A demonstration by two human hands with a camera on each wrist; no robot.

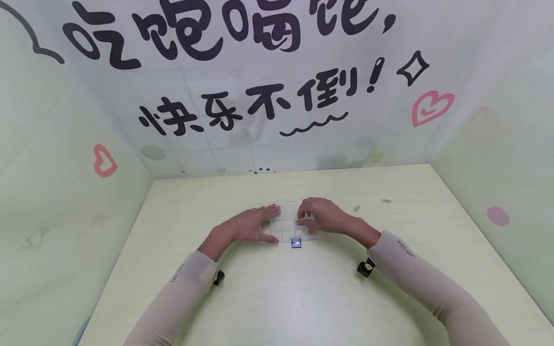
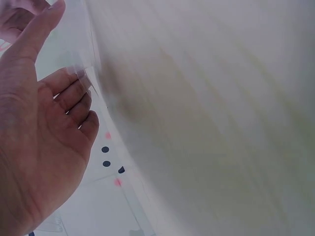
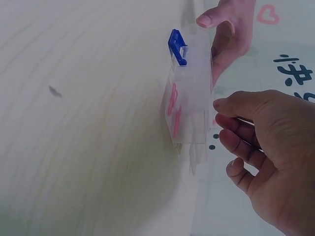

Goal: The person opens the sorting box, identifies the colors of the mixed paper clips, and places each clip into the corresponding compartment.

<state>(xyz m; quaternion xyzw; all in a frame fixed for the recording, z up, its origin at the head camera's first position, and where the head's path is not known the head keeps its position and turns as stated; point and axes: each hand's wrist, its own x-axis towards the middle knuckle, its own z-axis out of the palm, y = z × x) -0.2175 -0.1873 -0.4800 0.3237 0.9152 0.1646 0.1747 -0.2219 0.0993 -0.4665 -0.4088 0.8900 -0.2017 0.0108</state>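
Note:
A clear plastic compartment box (image 1: 287,226) with a blue latch (image 1: 296,243) lies on the pale table (image 1: 303,288). My left hand (image 1: 253,225) rests on the box's left end with straight fingers. My right hand (image 1: 320,216) is at the right end, its thumb and curled fingers on the box's edge. In the right wrist view the box (image 3: 194,98) shows its blue latch (image 3: 177,46) and pink clips (image 3: 173,105) inside, with the right hand (image 3: 256,142) beside it and the left hand (image 3: 229,24) beyond. The left wrist view shows my left hand (image 2: 44,123) against the clear box (image 2: 78,49).
Two loose paper clips (image 1: 357,208) (image 1: 386,201) lie on the table to the right of the box. Walls with printed lettering close in the table at the back and on both sides.

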